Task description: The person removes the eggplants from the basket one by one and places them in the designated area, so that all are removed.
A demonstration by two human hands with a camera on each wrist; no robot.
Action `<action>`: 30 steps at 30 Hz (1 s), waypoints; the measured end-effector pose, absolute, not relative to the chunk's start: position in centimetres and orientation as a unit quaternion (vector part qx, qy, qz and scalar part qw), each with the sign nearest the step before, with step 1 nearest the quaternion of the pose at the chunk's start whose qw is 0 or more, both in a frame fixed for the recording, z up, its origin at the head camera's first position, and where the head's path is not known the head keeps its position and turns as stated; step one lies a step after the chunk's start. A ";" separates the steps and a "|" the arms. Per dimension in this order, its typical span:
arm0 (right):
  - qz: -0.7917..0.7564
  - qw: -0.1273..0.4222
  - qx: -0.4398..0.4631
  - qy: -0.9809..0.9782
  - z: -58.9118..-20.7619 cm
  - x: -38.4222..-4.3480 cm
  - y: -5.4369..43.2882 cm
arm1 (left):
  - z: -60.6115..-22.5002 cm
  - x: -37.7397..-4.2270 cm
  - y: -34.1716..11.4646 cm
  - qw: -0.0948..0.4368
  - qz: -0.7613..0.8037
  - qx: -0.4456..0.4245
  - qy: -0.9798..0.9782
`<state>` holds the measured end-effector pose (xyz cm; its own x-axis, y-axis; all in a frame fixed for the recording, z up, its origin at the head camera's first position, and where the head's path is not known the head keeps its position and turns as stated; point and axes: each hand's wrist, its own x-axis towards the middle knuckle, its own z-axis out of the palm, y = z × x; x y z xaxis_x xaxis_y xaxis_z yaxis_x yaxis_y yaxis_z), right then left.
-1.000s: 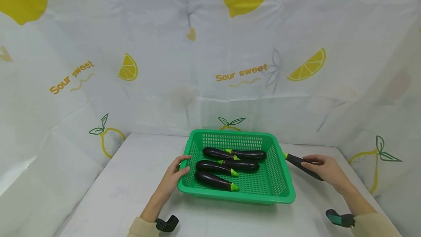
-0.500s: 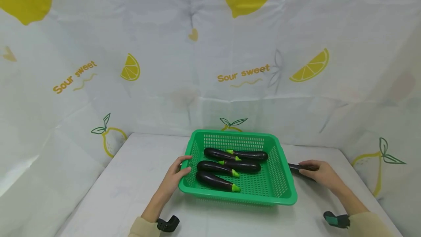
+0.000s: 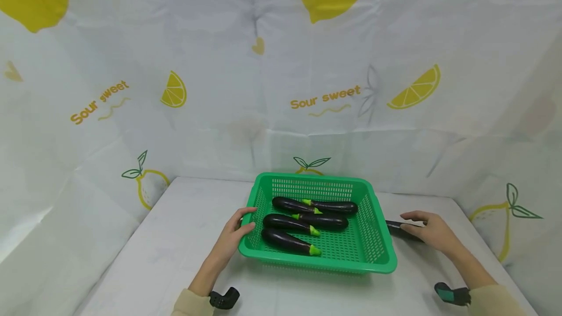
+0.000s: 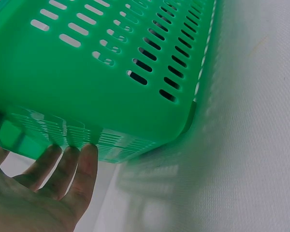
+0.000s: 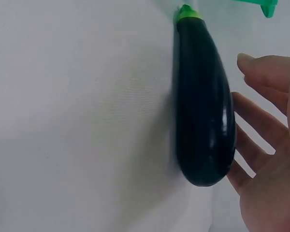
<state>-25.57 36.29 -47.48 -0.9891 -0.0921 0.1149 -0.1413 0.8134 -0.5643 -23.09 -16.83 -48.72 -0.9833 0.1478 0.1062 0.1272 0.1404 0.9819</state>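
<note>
My left hand holds the left rim of a green plastic basket, thumb and index finger over the edge. In the left wrist view, other fingers rest against the basket's outer wall. Several dark eggplants with green caps lie inside, including a front one and a back right one. Another eggplant lies on the table right of the basket, its cap end hidden by the basket in the head view. My right hand is beside it, thumb apart, fingers loosely extended along its side; whether they touch it I cannot tell.
A white-covered table surrounds the basket. Behind and at both sides hangs a white sheet with lemon prints. Dark devices are strapped to both wrists, one on the left and one on the right.
My right hand has moved left and set the eggplant down against the basket's right side, then loosened its fingers. The left hand stays on the rim. The view has shifted slightly.
</note>
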 end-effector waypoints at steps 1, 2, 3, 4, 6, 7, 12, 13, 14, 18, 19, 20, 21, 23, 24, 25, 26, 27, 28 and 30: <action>0.298 0.043 0.062 -0.952 -47.3 -25.5 36.2 | -48.7 -23.1 -16.8 0.008 0.649 0.091 0.755; 0.295 0.047 0.064 -0.952 -47.0 -25.3 36.1 | -48.7 -23.1 -16.8 0.008 0.649 0.091 0.756; 0.294 0.051 0.066 -0.952 -46.8 -25.2 36.1 | -48.7 -23.1 -16.8 0.008 0.648 0.091 0.756; 0.293 0.056 0.070 -0.952 -46.5 -25.1 36.0 | -48.7 -23.1 -16.8 0.007 0.647 0.091 0.757; 0.294 0.064 0.078 -0.951 -45.8 -24.8 35.9 | -48.7 -23.1 -16.8 0.007 0.646 0.092 0.757; 0.295 0.068 0.081 -0.950 -45.5 -24.7 35.8 | -48.7 -23.1 -16.8 0.007 0.646 0.092 0.758; 0.290 0.084 0.087 -0.949 -43.9 -24.2 35.0 | -48.6 -23.0 -16.7 0.004 0.646 0.090 0.758; 0.289 0.088 0.088 -0.949 -43.5 -24.1 34.8 | -48.6 -23.0 -16.7 0.004 0.646 0.090 0.758; 0.288 0.093 0.089 -0.949 -43.1 -24.0 34.5 | -48.6 -23.0 -16.7 0.004 0.646 0.089 0.758; 0.295 0.111 0.105 -0.943 -41.7 -23.6 33.7 | -48.5 -22.9 -16.6 0.004 0.645 0.090 0.759; 0.295 0.114 0.106 -0.943 -41.3 -23.4 33.4 | -48.5 -22.9 -16.6 0.004 0.645 0.090 0.759; 0.297 0.117 0.108 -0.942 -41.0 -23.3 33.2 | -48.5 -22.9 -16.6 0.005 0.646 0.090 0.758; 0.299 0.119 0.110 -0.941 -40.7 -23.2 33.0 | -48.5 -22.9 -16.6 0.005 0.646 0.090 0.758; 0.300 0.118 0.110 -0.940 -40.0 -22.9 32.5 | -48.5 -22.9 -16.6 0.006 0.647 0.089 0.757; 0.300 0.120 0.110 -0.940 -39.7 -22.8 32.2 | -48.5 -22.9 -16.6 0.006 0.648 0.089 0.756; 0.301 0.120 0.110 -0.940 -39.4 -22.7 31.9 | -48.5 -22.9 -16.6 0.006 0.648 0.089 0.756; 0.303 0.120 0.110 -0.939 -39.1 -22.6 31.7 | -48.5 -22.9 -16.6 0.005 0.648 0.089 0.756; 0.305 0.119 0.110 -0.939 -38.8 -22.5 31.4 | -48.5 -22.9 -16.6 0.004 0.648 0.089 0.757; 0.305 0.119 0.111 -0.938 -38.5 -22.4 31.1 | -48.5 -22.9 -16.6 0.003 0.648 0.088 0.756; 0.307 0.120 0.113 -0.937 -37.9 -22.2 30.4 | -48.5 -23.0 -16.6 0.002 0.648 0.088 0.757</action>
<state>-22.24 30.42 -37.92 -0.9458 -0.1381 0.2939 -0.2854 0.7854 -0.5493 -22.98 -16.61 -48.51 -0.9847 0.1350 0.1103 0.1298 0.1448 0.9809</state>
